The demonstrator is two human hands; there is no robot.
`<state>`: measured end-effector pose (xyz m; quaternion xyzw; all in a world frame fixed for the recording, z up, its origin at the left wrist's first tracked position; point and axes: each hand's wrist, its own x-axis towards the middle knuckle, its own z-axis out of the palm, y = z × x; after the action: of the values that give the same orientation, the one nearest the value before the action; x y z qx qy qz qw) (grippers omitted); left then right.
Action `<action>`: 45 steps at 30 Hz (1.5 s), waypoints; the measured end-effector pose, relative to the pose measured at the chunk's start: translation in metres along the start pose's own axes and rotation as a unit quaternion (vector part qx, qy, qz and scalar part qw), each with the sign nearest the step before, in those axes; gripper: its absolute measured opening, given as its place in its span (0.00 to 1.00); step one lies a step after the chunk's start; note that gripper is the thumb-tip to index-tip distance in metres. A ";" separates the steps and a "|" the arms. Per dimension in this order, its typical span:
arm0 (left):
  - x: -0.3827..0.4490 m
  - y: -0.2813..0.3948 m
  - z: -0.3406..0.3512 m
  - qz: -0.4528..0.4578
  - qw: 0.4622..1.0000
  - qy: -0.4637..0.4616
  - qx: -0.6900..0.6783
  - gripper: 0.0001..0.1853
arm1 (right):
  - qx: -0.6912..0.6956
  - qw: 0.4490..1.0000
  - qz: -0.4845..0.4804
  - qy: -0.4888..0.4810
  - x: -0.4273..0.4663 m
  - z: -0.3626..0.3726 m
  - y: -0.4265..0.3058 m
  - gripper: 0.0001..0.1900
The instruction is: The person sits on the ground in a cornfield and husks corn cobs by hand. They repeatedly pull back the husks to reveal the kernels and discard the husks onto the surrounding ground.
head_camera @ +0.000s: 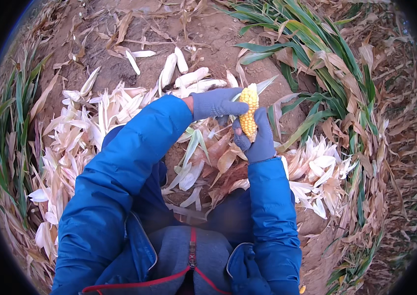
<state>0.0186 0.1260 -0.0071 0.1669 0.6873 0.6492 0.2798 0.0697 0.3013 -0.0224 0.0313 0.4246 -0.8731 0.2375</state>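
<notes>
A yellow ear of corn (pixel 249 110) is held upright between my two gloved hands, its kernels bare along the side that shows. My left hand (pixel 217 103), in a grey knit glove, grips it near the upper end, with a strip of green husk by the fingers. Around the lower end close the fingers of my right hand (pixel 256 136), gloved alike; a fingertip shows through that glove. Loose dry husks (pixel 193 173) lie on the soil below the hands. Just beyond my left hand lie several pale, husk-covered ears (pixel 191 77).
Heaped pale husks (pixel 72 136) curve along the left, and another heap of husks (pixel 319 169) lies at the right. Green and dry corn stalks (pixel 326 62) are piled at the upper right, with more green leaves (pixel 18 129) at the far left. Bare soil (pixel 215 25) shows ahead.
</notes>
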 end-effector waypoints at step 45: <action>-0.132 -0.044 -0.214 -0.257 0.857 0.286 0.343 0.17 | -0.496 0.763 -0.153 0.385 -0.130 -0.175 -0.088 0.17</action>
<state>-0.0005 -0.1277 -0.0279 -0.1230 0.9347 0.2964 0.1531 0.1205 0.5299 -0.0367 0.1775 0.8533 -0.4799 -0.1001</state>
